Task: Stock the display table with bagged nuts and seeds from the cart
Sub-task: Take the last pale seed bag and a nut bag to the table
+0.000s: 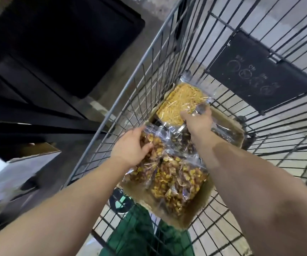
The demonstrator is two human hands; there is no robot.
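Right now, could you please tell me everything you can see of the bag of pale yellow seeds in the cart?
The bag of pale yellow seeds is a clear, shiny plastic pouch packed with small pale yellow pieces. It sits tilted at the far end of the cardboard box inside the wire cart, its sealed top edge toward the cart's far corner. The right hand grips its near right corner. Its near edge overlaps darker bags lying below.

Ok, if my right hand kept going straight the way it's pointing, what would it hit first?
Probably the wire wall of the cart just past the bag of yellow seeds that the right hand is gripping; depth is hard to judge.
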